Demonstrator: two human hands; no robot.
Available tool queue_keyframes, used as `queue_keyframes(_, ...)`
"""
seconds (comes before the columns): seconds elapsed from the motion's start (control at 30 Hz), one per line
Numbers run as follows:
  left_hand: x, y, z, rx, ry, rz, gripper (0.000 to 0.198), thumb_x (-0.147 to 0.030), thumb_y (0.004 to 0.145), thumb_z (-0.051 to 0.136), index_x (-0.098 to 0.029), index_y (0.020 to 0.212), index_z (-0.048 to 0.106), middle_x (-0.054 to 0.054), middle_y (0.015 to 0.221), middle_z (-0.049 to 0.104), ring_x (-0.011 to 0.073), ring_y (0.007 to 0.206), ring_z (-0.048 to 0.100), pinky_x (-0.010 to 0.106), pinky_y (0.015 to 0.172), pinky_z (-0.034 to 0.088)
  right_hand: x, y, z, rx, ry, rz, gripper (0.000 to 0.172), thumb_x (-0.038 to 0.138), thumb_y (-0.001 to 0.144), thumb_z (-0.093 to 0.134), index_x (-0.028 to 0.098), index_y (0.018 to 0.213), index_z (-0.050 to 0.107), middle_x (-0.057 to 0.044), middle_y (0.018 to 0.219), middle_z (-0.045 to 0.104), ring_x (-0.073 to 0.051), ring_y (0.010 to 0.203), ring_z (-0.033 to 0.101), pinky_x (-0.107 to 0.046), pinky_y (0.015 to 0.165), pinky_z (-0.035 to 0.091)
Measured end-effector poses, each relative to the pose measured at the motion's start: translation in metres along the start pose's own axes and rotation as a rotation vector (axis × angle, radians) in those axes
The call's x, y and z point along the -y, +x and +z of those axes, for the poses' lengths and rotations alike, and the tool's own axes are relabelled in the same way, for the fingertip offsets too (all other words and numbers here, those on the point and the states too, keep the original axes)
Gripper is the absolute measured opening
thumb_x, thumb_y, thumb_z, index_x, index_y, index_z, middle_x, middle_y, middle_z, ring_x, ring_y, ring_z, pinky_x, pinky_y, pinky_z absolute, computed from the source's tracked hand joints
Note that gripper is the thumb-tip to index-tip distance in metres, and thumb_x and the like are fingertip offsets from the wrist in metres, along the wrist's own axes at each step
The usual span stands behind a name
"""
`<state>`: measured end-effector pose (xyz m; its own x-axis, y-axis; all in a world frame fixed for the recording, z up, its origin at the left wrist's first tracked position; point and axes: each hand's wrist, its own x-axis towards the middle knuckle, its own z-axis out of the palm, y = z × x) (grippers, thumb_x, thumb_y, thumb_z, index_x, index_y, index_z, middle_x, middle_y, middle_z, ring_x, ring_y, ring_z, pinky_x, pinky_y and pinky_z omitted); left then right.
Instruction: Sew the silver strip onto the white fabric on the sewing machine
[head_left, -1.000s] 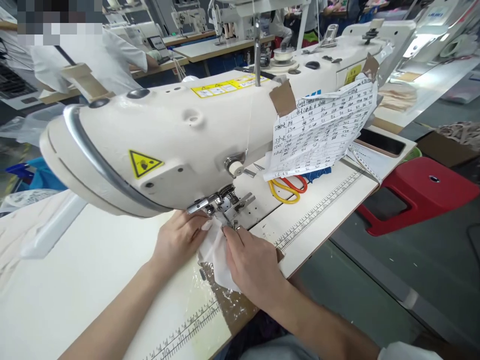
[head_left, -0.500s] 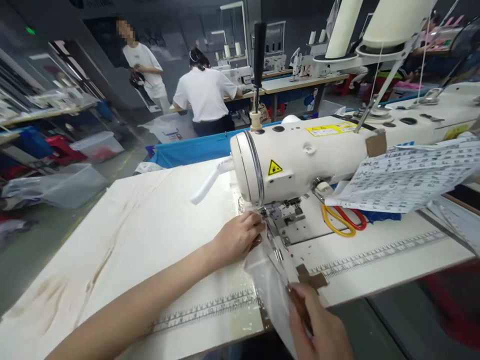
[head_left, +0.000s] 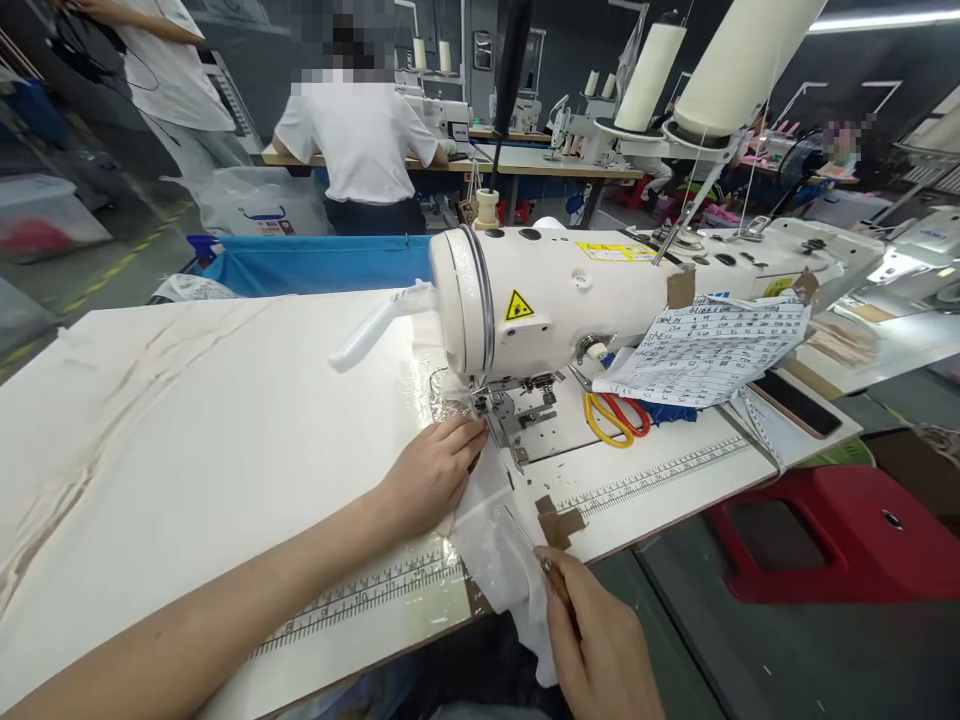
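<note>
At near side of cream-white sewing machine (head_left: 555,300), sheer white fabric (head_left: 496,555) touched by left hand (head_left: 435,470), pinch unclear; slim brown-handled metal tool (head_left: 546,566) gripped by right hand (head_left: 604,630), now drawn back; fabric seemingly guided one-handed.

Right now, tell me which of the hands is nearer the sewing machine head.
Left. The left hand is just below and in front of the sewing machine head; the right hand, gripping a slim tool, is farther off, by the table's front edge.

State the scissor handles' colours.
The scissor handles are yellow and red, clearest in the head view.
</note>
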<state>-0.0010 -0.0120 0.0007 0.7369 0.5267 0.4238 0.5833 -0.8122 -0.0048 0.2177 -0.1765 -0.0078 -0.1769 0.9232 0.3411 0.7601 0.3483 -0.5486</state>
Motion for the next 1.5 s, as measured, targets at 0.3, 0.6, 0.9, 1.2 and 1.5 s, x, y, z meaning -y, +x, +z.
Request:
queue_keyframes(0.3,0.007,-0.006,0.001,0.038,-0.055,-0.033,0.047,-0.016,0.099,0.031,-0.006,0.133,0.061,0.010,0.137,0.062,0.0278,0.128,0.055,0.045,0.106,0.053,0.003,0.004,-0.002,-0.008,-0.050,-0.005,0.039,0.007,0.097,0.036,0.021,0.132,0.048,-0.007,0.107,0.074,-0.019,0.087,0.075,-0.025,0.067,0.059)
queue_keyframes(0.6,0.000,-0.004,0.001,0.035,0.021,-0.021,0.048,-0.021,0.103,0.029,0.000,0.135,0.058,0.016,0.137,0.060,0.0298,0.129,0.053,0.046,0.108,0.051,0.010,0.031,-0.004,-0.083,-0.166,-0.029,0.034,0.007,0.095,0.033,0.017,0.119,0.054,-0.005,0.095,0.073,-0.019,0.074,0.074,-0.026,0.057,0.056)
queue_keyframes(0.9,-0.013,-0.008,-0.001,0.058,0.113,-0.049,0.048,-0.022,0.105,0.029,-0.001,0.142,0.052,0.018,0.145,0.052,0.0321,0.139,0.043,0.047,0.115,0.040,0.008,0.038,-0.001,-0.058,-0.209,-0.047,0.033,0.007,0.097,0.033,0.015,0.120,0.056,-0.006,0.091,0.069,-0.020,0.070,0.072,-0.028,0.051,0.051)
queue_keyframes(1.2,-0.019,-0.009,0.001,0.024,0.057,-0.048,0.047,-0.022,0.105,0.029,-0.002,0.138,0.056,0.017,0.145,0.053,0.0307,0.140,0.042,0.048,0.119,0.032,0.010,0.049,0.004,-0.039,-0.196,-0.040,0.032,0.006,0.097,0.033,0.016,0.119,0.054,-0.006,0.093,0.068,-0.021,0.071,0.070,-0.028,0.048,0.048)
queue_keyframes(1.5,-0.021,-0.010,0.001,-0.019,-0.006,-0.053,0.046,-0.024,0.104,0.033,-0.003,0.135,0.059,0.014,0.138,0.060,0.0274,0.135,0.048,0.047,0.124,0.024,0.011,0.058,0.008,-0.028,-0.187,-0.052,0.031,0.007,0.096,0.034,0.017,0.119,0.054,-0.005,0.092,0.067,-0.021,0.067,0.069,-0.029,0.049,0.048)
